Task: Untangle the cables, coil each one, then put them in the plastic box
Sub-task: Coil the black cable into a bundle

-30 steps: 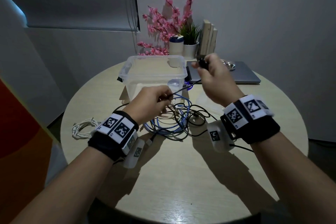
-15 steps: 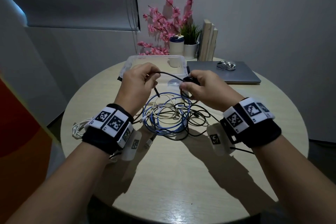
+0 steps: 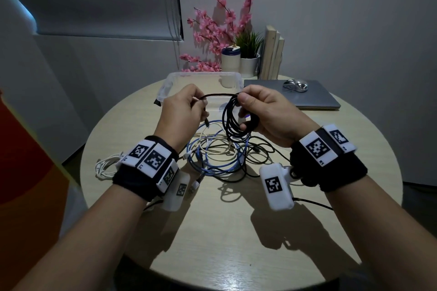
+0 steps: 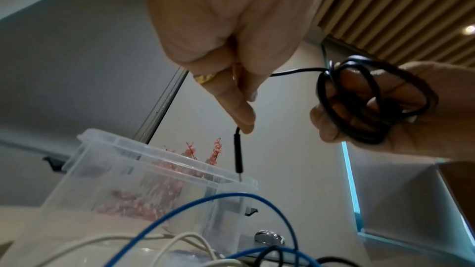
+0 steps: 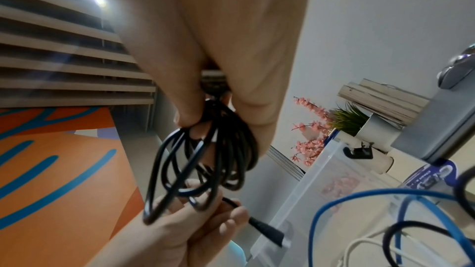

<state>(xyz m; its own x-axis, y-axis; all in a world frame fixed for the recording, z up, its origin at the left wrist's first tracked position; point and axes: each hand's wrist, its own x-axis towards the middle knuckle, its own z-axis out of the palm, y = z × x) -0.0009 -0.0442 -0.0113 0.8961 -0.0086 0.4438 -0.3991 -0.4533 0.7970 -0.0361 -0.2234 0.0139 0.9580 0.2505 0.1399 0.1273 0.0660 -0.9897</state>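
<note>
My right hand (image 3: 254,107) grips a coil of black cable (image 3: 233,120) above the table; the same coil (image 5: 203,161) hangs from its fingers in the right wrist view. My left hand (image 3: 186,106) pinches that cable's free end, whose plug (image 4: 237,153) dangles below the fingers. A short black strand (image 3: 217,95) runs between the two hands. Under them on the table lies a tangle of blue cable (image 3: 212,160), cream cable (image 3: 212,146) and thin black cable (image 3: 257,156). The clear plastic box (image 3: 170,85) stands just behind the hands, open.
A coiled white cable (image 3: 104,165) lies at the table's left edge. A grey laptop (image 3: 314,99) with a silver mouse (image 3: 295,84) sits at the back right. Pink flowers (image 3: 217,30), a potted plant (image 3: 248,59) and books (image 3: 272,54) line the back.
Both hands have lifted and drawn together. The black cable, a single strand before, now hangs as several loops from my right hand, while the left holds only the short end.
</note>
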